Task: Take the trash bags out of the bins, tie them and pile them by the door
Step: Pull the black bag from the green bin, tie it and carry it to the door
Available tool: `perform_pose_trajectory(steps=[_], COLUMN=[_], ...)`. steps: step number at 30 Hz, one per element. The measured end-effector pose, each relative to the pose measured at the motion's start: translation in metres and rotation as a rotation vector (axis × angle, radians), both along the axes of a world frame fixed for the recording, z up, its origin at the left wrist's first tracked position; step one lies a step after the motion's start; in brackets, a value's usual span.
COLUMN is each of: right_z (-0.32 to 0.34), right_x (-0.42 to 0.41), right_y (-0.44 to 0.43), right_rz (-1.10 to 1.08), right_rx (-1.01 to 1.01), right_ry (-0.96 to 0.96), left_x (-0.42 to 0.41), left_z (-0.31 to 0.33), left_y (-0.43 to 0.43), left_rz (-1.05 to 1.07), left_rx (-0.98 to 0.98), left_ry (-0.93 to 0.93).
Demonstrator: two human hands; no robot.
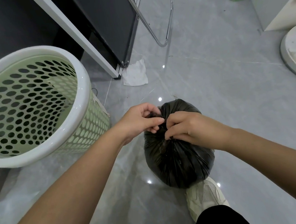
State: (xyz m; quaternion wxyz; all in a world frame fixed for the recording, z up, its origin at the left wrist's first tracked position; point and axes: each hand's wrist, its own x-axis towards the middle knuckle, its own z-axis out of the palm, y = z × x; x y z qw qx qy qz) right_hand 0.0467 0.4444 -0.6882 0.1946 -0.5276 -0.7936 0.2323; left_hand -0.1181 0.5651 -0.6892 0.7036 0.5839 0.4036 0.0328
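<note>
On the grey tile floor [220, 101], the left hand [140, 120] and right hand [187, 128] both pinch the gathered neck of a bulging black trash bag [177, 163]. Left of it stands a green perforated bin [34, 101], inner walls bare; white paper [134, 74] lies beyond.

floor [222, 86]: glossy grey tile | desk panel [109, 21] — dark | chair frame [162, 44] — chrome

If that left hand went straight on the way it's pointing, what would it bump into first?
Probably the right hand, just across the black trash bag's gathered neck that the left hand pinches.
</note>
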Motion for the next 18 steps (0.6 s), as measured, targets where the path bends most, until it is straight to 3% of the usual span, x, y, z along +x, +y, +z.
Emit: perform_pose_trajectory(steps=[7,9,18], right_z=[-0.007,-0.006,-0.005], right_x=[-0.021,-0.023,-0.037], right_y=[-0.002,0.002,0.008], right_rz=[-0.677,-0.745,-0.796], right_rx=[-0.299,-0.315,-0.215], right_ry=[0.781,0.830,0.716], left_x=[-0.003,-0.002,-0.010], left_z=[-0.003,-0.001,0.007], left_y=[-0.014,-0.019,-0.031], left_rz=[0.143,0.183,0.352], left_rx=[0.107,0.062,-0.174], left_ry=[0.058,0.053,-0.110])
